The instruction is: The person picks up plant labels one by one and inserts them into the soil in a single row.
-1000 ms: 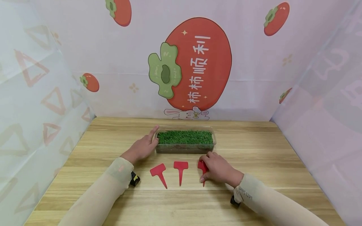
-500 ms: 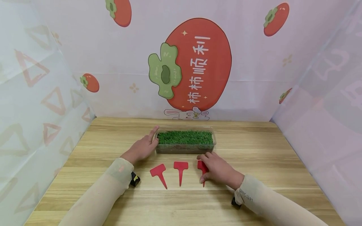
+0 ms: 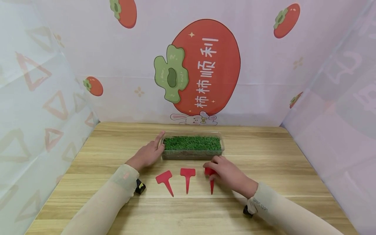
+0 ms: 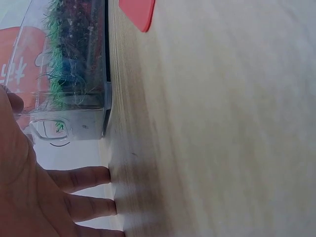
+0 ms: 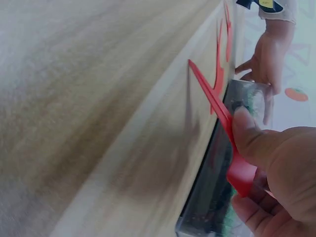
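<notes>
My right hand [image 3: 230, 173] pinches the rightmost red T-shaped plant label [image 3: 212, 187] between thumb and fingers. In the right wrist view its wide head [image 5: 242, 174] is raised off the table, while the pointed tip sits at or just above the wood. Two more red plant labels, one in the middle [image 3: 188, 172] and one tilted at the left [image 3: 164, 177], lie flat. Behind them stands a clear plastic box [image 3: 192, 156] filled with green grass [image 3: 192, 142] over dark soil. My left hand [image 3: 148, 152] touches the box's left end, its fingers extended, several fingertips on the table.
The wooden table [image 3: 188, 215] runs back to a printed cloth backdrop [image 3: 258, 91] close behind the box. Cloth side walls [image 3: 38, 107] enclose the left and right. A dark wrist camera [image 3: 140, 186] hangs under the left sleeve.
My right hand has shifted slightly and lifted the head of the right plant label, which lay flat before. The left hand and the box have stayed in place.
</notes>
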{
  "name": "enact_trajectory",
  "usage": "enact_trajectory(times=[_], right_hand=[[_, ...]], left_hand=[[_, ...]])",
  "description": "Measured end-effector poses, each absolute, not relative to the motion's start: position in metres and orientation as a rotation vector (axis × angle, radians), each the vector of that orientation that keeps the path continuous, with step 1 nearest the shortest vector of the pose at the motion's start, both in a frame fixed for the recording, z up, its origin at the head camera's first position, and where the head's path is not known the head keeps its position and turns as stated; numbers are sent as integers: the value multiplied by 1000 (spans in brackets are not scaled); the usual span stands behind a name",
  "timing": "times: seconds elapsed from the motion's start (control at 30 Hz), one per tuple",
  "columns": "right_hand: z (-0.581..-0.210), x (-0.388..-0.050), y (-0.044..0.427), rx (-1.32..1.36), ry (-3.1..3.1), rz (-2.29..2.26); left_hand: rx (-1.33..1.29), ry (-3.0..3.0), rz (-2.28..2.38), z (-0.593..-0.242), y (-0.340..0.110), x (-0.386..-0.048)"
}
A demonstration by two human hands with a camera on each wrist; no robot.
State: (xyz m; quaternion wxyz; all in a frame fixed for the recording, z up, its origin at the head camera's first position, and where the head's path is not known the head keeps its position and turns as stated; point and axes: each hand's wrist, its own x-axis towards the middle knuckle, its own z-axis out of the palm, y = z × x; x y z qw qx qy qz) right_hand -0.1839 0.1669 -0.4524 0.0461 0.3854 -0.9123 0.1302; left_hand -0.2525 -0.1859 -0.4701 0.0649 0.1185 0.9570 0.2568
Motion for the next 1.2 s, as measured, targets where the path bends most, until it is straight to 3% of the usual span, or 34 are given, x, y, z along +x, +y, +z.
enact_trajectory(times=[0.37,0.83,1.2], right_hand=[[-443,-182,168,1221,-2792,319],[-428,-184,171,1206,-2802,707],[-411,-195,171,1174,-2705,595]], left_hand=[[343,2885,776,-472,-187,-252],[337,2882,769,-470,-186,-251],[317,2872,770,-470,-185,-253]])
